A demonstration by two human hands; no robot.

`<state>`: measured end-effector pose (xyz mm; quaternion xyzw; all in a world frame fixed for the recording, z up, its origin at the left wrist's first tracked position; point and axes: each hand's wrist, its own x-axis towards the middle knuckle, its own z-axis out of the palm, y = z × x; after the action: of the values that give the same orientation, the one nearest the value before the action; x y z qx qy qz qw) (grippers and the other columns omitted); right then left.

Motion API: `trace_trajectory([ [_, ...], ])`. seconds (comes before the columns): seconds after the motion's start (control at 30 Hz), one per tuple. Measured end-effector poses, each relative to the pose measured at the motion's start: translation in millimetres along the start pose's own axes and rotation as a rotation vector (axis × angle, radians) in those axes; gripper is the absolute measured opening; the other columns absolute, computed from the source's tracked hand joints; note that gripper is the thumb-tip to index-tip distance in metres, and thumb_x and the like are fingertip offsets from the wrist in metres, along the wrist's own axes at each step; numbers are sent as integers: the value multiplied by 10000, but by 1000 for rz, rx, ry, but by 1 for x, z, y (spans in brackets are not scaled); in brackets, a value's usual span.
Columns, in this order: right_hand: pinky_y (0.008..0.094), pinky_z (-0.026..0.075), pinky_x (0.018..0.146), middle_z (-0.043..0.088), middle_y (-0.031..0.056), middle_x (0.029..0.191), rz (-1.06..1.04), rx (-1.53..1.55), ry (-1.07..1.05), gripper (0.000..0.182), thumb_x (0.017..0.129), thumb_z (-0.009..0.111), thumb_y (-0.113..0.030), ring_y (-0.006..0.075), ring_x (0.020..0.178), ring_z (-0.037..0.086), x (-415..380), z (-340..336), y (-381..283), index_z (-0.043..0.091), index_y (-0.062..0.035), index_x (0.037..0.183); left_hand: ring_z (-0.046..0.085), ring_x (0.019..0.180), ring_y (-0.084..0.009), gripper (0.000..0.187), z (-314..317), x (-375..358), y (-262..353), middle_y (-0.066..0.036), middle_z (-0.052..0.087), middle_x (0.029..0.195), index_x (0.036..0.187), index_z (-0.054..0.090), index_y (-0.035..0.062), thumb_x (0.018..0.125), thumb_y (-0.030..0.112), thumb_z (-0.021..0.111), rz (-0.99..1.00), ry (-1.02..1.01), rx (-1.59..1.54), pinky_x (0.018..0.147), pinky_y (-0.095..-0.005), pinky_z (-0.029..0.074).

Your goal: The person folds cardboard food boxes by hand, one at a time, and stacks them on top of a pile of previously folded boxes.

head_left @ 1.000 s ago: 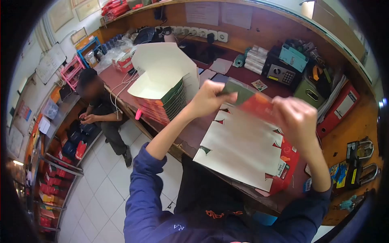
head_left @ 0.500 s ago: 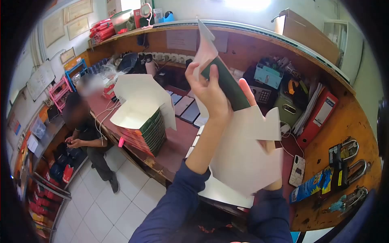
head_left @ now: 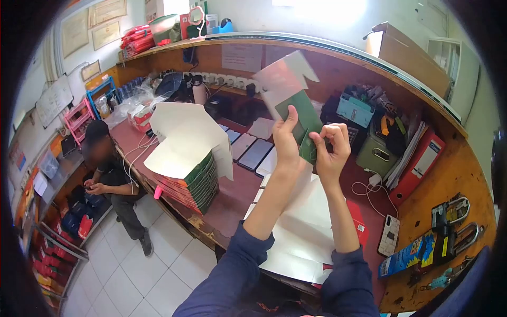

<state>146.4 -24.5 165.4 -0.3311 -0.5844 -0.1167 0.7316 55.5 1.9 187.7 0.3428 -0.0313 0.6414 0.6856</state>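
Note:
Raised over the table is a folding carton (head_left: 302, 108), green on its side with pale flaps at its upper end. My left hand (head_left: 285, 140) grips it from the left, thumb lying against the green side. On its lower right edge, the thumb and fingers of my right hand (head_left: 331, 150) pinch a green flap. Beneath my forearms lies a white carton sheet (head_left: 301, 230), partly covered by them. To the left stands a stack of folded red-and-green cartons (head_left: 198, 185), a white open blank (head_left: 177, 134) on top.
Several phones (head_left: 254, 154) lie behind my left arm. At right are a patterned phone (head_left: 388, 235), a white cable (head_left: 364, 194), a red binder (head_left: 420, 164), a green box (head_left: 375, 158) and padlocks (head_left: 465, 232). A seated person (head_left: 119, 185) is at left.
The carton has turned, so its broad white panel no longer faces me. My right hand has come up from behind it to the green edge.

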Motion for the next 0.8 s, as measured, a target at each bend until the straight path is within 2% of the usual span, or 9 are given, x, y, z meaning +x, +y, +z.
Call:
trace_trajectory([
  [0.07,238,357,532,470,21,801,-102,-62,-118,166,673,753,-81,103,616,439,8,-11,-10,631,-29,773,583,678,-149,317,2,2,3,-48,577,825,970,522,33,920,345,499,15,-27,-93,603,-287,481],
  [0.2,235,436,592,527,40,864,-48,95,-357,241,588,791,-79,106,699,527,27,-32,-27,684,-40,801,590,718,-155,330,4,5,17,-54,576,841,973,515,30,927,355,481,-29,-44,-92,642,-301,491],
  [0.27,262,461,627,567,71,934,-94,39,-420,345,511,814,-80,168,821,578,30,-34,-35,679,-49,827,594,777,-160,347,4,5,21,-58,575,867,983,509,28,926,369,477,22,-76,-93,693,-315,494],
  [0.33,297,481,665,590,102,1003,-200,-100,-476,437,467,823,-72,262,973,578,30,-29,-47,633,-46,860,576,848,-169,346,5,-1,25,-50,573,912,1025,508,39,931,368,462,64,-54,-60,765,-331,466],
  [0.37,329,492,695,581,121,1089,-177,-59,-537,487,511,795,-12,322,1057,548,28,-29,-46,531,-39,919,558,919,-178,349,4,-2,26,-43,570,957,1066,507,49,936,368,446,108,-36,-29,836,-347,439],
  [0.47,341,494,714,561,139,1126,-75,-1,-581,496,555,741,49,325,1081,539,22,-25,-45,442,-42,940,550,949,-172,332,-1,-1,30,-37,576,968,1058,516,50,929,353,472,108,-22,-81,863,-341,423],
  [0.6,335,471,790,535,182,1184,-251,36,-480,438,626,704,23,291,1076,544,29,-29,-35,415,-49,947,569,938,-164,316,-3,4,31,-50,580,983,1038,524,42,926,334,486,70,-85,-144,841,-336,448],
  [0.73,368,419,912,499,202,1267,38,340,-185,387,638,756,-81,290,1109,530,28,-32,-19,526,-13,942,614,778,-131,310,15,-2,22,-39,599,875,966,549,18,908,322,534,53,-116,145,657,-287,551],
  [0.8,377,415,915,496,193,1278,13,240,-257,387,600,780,-105,294,1124,523,32,-38,-19,586,-19,923,615,736,-130,283,21,-8,21,-34,605,835,914,572,33,898,315,555,97,-111,358,630,-277,556],
])
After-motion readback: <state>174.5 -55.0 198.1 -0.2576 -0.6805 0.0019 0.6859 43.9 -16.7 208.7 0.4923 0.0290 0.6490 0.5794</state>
